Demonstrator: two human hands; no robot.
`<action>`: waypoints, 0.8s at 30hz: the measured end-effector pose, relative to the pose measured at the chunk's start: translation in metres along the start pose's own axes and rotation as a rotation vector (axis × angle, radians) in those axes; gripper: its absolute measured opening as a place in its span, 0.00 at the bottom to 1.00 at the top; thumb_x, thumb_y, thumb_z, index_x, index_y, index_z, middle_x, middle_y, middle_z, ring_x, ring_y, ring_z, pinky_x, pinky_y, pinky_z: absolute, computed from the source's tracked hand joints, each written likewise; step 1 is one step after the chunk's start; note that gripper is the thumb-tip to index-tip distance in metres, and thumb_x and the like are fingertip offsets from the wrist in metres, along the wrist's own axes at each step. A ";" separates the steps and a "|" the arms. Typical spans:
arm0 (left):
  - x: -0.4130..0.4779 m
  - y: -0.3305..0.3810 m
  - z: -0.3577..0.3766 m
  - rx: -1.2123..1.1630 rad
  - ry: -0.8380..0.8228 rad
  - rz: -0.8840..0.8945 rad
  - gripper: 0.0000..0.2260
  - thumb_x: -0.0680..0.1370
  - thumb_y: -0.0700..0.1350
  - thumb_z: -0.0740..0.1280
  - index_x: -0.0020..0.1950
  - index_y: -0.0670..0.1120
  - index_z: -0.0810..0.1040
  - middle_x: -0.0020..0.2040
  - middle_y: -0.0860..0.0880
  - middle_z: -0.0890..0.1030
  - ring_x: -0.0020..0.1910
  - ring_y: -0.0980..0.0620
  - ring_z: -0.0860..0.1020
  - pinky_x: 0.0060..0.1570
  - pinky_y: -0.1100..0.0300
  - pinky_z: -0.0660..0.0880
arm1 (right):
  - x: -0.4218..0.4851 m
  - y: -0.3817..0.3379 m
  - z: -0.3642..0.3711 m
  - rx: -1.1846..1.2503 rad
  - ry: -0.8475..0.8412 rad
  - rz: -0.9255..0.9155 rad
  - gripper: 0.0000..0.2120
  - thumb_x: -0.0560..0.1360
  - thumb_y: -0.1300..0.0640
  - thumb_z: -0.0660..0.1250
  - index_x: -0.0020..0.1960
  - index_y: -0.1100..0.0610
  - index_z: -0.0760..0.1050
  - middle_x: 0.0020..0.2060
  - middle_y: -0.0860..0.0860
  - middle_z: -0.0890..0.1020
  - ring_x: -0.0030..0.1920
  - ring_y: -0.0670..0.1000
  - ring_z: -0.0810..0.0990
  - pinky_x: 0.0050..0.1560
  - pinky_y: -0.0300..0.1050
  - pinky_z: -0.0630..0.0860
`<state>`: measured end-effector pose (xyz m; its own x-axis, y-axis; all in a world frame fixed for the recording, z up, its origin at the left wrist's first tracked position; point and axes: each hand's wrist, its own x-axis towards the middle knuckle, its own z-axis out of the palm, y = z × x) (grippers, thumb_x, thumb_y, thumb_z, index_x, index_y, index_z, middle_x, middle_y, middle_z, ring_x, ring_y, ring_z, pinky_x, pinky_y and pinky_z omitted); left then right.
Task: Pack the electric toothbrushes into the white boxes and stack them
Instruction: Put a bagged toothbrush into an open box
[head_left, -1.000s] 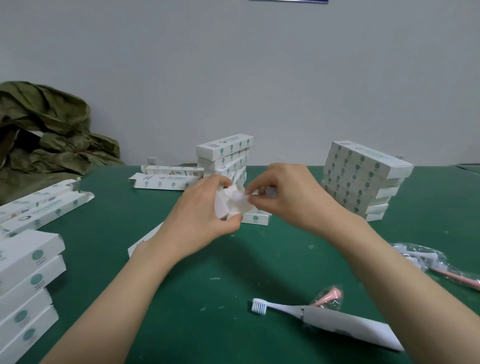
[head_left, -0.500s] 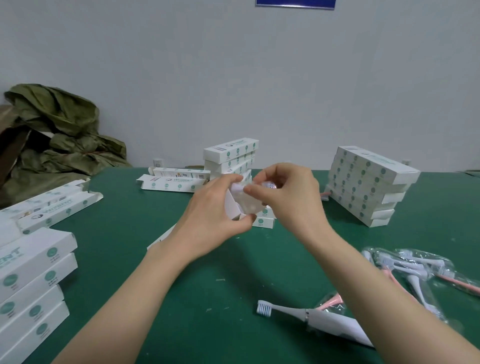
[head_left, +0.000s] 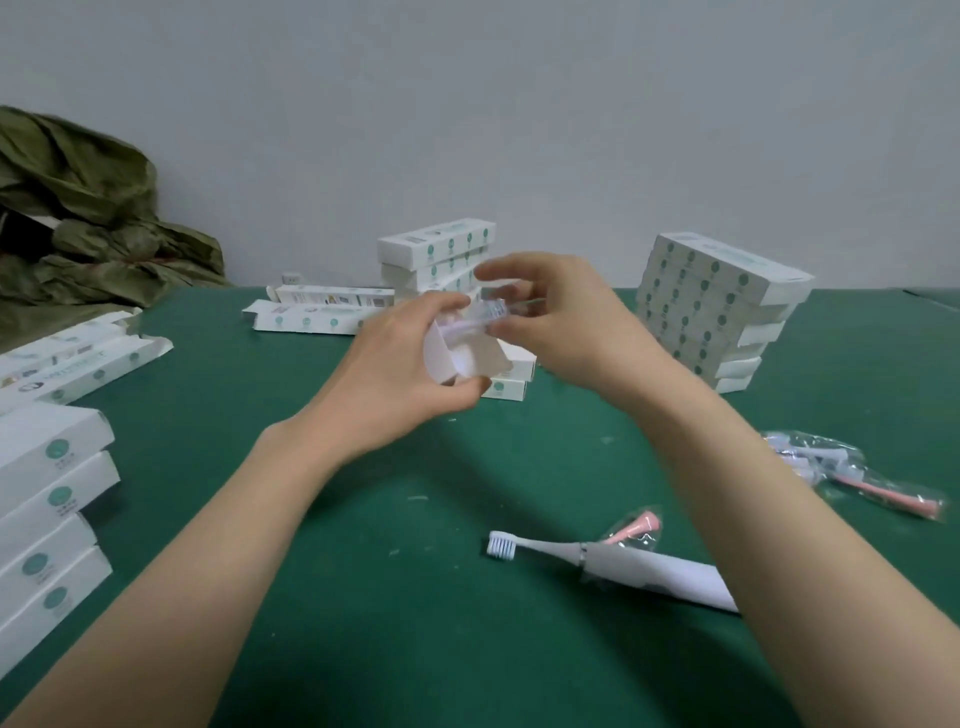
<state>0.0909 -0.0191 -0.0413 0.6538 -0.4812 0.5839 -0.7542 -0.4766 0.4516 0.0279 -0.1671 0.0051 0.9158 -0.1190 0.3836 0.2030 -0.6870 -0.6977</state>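
The left hand (head_left: 395, 374) grips a white box (head_left: 467, 358) by its open end above the green table (head_left: 415, 597), while the right hand (head_left: 561, 317) pinches a clear plastic packet (head_left: 493, 312) at the box's mouth. A white electric toothbrush (head_left: 623, 561) lies flat nearer the person, its long axis running left to right and its bristles pointing left.

No text can be read: the stacked boxes (head_left: 722, 291) bear round teal marks and faint lines of print, and the flat boxes (head_left: 88, 364) at the left bear a row of teal letters, all too blurred to make out.
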 end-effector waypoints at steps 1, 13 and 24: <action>0.000 0.000 0.001 0.013 0.001 0.005 0.27 0.66 0.50 0.75 0.64 0.49 0.74 0.53 0.55 0.76 0.49 0.58 0.70 0.45 0.69 0.62 | 0.000 0.003 0.003 0.053 0.070 0.011 0.19 0.72 0.66 0.68 0.62 0.55 0.75 0.46 0.49 0.80 0.40 0.44 0.80 0.43 0.35 0.76; -0.001 0.000 0.000 0.030 -0.027 0.005 0.27 0.65 0.48 0.72 0.64 0.48 0.74 0.56 0.54 0.78 0.50 0.58 0.72 0.48 0.78 0.62 | -0.006 0.021 0.041 -0.251 0.054 -0.256 0.05 0.73 0.65 0.66 0.41 0.61 0.80 0.42 0.55 0.75 0.40 0.52 0.71 0.39 0.44 0.65; 0.002 -0.019 -0.008 0.037 0.002 -0.054 0.31 0.65 0.54 0.74 0.67 0.53 0.72 0.58 0.60 0.74 0.52 0.62 0.68 0.47 0.82 0.59 | 0.083 0.127 -0.001 -0.245 0.200 0.344 0.15 0.76 0.67 0.56 0.52 0.60 0.80 0.51 0.55 0.83 0.47 0.52 0.77 0.40 0.33 0.73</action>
<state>0.1058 -0.0054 -0.0433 0.6933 -0.4529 0.5605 -0.7151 -0.5285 0.4575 0.1291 -0.2646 -0.0511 0.8259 -0.4890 0.2807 -0.2108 -0.7296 -0.6506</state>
